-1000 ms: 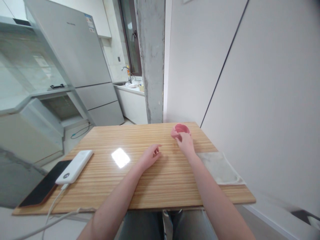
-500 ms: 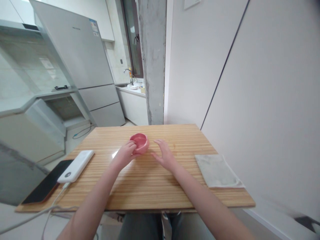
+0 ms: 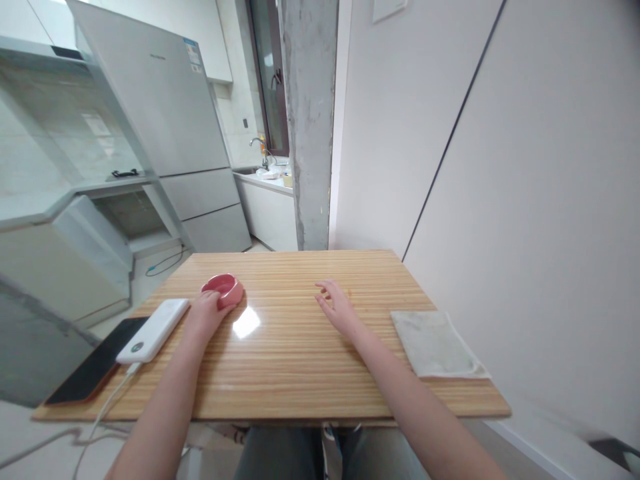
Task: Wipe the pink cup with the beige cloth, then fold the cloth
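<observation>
Left hand [image 3: 206, 313] seems curled around the pink bowl [image 3: 223, 289], now set beside the power bank [image 3: 153, 329]; right hand [image 3: 339, 309] rests open, empty. Letting go remains.

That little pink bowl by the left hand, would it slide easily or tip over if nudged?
The pink bowl looks low and wide, so it probably slides rather than tips. The table shines, so likely little grip. It looks glazed and hard, perhaps chippable. The left hand touches it.
</observation>
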A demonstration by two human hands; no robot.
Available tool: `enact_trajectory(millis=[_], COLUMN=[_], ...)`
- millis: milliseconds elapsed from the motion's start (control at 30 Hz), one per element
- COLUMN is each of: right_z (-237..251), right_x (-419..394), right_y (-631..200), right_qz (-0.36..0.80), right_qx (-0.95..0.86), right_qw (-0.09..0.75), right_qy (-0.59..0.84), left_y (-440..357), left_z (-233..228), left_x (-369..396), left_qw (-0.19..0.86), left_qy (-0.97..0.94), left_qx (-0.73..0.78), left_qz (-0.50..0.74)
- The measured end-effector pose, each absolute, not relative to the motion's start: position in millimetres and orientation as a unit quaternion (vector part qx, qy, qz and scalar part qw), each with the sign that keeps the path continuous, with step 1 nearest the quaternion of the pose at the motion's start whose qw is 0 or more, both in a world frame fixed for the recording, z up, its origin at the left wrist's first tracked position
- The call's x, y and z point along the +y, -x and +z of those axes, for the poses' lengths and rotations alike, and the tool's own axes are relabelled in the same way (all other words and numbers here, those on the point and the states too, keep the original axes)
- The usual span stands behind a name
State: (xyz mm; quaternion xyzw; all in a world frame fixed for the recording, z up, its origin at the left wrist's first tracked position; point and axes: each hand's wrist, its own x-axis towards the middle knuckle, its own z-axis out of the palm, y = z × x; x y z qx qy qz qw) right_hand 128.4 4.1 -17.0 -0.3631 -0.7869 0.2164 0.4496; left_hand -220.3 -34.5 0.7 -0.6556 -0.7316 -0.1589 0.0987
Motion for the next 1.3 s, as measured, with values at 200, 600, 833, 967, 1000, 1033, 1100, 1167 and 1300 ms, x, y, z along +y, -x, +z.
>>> enact_trajectory(millis=[200,600,833,967,1000,1033,1100,1167,1300], right_z=[-3,-15,-3,2,2,1,-4,-10,-16], right_x=[-23,-94,-124,-125,-122,-119,-115,-116,-129], right_y=[-184,-228,-86,-81,-86,-91,-99,-103,-100], right_qz=[0.013,0.011,0.162,0.201,0.204,0.204,0.197,0.192,0.208], right_qx=[-0.750,-0.644,-0.839,-0.832,-0.829,-0.830,-0.840,-0.852,-0.870], right_qw=[0.311,0.120,0.302,0.337,0.334,0.327,0.305,0.282,0.268], right_qy=[0.583,0.756,0.423,0.392,0.399,0.403,0.403,0.398,0.359], left_y=[223,96,60,92,100,108,128,154,212], left_z=[-8,6,-23,-18,-16,-15,-12,-8,1], left_x=[-31,-87,-112,-108,-107,-106,-107,-111,-125], left_qw=[0.118,-0.036,-0.052,-0.030,-0.042,-0.055,-0.072,-0.058,0.049], left_qy=[0.671,0.768,0.673,0.622,0.623,0.625,0.623,0.611,0.551], left_qx=[-0.704,-0.526,-0.696,-0.760,-0.762,-0.762,-0.764,-0.779,-0.833], left_qz=[-0.199,-0.364,-0.245,-0.184,-0.171,-0.161,-0.150,-0.127,-0.038])
